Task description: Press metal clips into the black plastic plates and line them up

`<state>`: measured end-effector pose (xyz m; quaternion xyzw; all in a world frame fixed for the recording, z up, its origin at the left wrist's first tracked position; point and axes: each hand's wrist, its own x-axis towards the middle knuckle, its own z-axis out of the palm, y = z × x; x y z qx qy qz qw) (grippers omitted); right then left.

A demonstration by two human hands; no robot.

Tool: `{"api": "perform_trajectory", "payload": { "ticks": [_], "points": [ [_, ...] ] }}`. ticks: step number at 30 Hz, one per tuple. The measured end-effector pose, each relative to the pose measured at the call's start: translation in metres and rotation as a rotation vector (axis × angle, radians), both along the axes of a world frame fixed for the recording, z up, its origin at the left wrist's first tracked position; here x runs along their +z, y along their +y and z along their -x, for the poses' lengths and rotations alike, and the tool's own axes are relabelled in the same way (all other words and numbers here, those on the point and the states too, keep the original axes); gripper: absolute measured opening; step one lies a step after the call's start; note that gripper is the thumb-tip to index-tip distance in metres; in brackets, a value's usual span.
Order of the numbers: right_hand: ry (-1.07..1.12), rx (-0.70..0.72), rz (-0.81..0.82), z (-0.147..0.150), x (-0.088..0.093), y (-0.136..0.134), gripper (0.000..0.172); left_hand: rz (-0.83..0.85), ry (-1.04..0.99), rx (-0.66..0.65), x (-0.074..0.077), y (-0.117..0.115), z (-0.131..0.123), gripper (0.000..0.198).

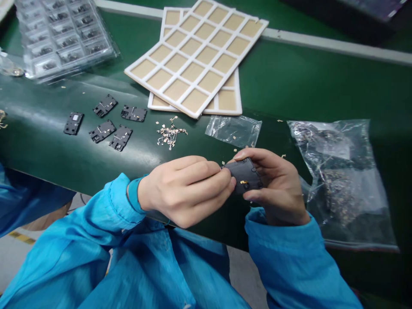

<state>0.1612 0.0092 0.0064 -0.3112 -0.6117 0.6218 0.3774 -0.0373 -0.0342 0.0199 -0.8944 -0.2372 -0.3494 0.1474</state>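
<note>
A thin black plastic housing (247, 171) with screw holes and a small gold contact is tilted up between both hands over the table's near edge. My right hand (280, 184) grips it from the right, thumb and fingers on opposite edges. With a blue band at its wrist, my left hand (185, 189) is closed, its fingertips pinched at the housing's left edge. Its thumb, and anything small in the pinch, are hidden. Ahead lies a loose pile of small metal contact pieces (170, 134). Several similar black housings (120, 137) rest to its left.
Two white-framed tan grid boards (193, 71) overlap at the back. A clear compartment tray (69, 43) of dark parts stands back left. An unfilled-looking small zip bag (234, 130) lies ahead; a larger bag (347, 184) of small parts is at right. Another person's blue sleeve (25, 201) shows at left.
</note>
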Motion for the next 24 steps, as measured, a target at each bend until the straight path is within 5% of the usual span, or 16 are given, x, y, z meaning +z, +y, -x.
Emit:
{"api": "perform_trajectory", "payload": {
  "ticks": [7, 19, 24],
  "points": [
    [-0.020, -0.099, 0.051, 0.001, -0.006, -0.002, 0.047, 0.050, -0.083, 0.031, -0.009, 0.004, -0.001, 0.011],
    [0.001, -0.107, -0.023, -0.004, -0.004, -0.009, 0.043, 0.375, -0.456, -0.021, -0.018, 0.003, -0.004, 0.045],
    [-0.073, -0.102, -0.032, -0.001, -0.001, -0.011, 0.038, 0.317, -0.449, 0.029, -0.019, 0.003, -0.005, 0.047]
  ]
}}
